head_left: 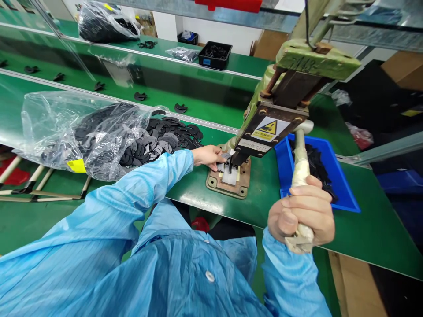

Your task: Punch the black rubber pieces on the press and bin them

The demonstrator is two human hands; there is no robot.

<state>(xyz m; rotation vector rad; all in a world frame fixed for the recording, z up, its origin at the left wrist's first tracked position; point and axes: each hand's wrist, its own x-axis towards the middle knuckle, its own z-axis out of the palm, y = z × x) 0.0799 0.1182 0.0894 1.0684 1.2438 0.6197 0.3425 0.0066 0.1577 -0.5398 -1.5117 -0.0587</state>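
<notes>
My right hand [302, 213] is wrapped round the taped lever handle [300, 163] of a green hand press [264, 114]. At the base plate [228, 187] of the press, my left hand [209, 156] pinches a small grey curved piece [225, 156] beside the lowered ram tip [236, 160]. A bright metal plate [229, 176] lies on the base under the ram. Part of the piece is hidden by my fingers and the tool. Left of that hand, a pile of dark curved pieces [155, 143] spills from a clear plastic bag [49, 119].
A blue bin [343, 185] with black pieces stands right of the press. Behind, several black parts [140, 96] lie spaced along a green belt [119, 90]. On the far bench are a black tray [214, 55] and a filled bag [105, 24]. A metal shelf bar [165, 6] crosses overhead.
</notes>
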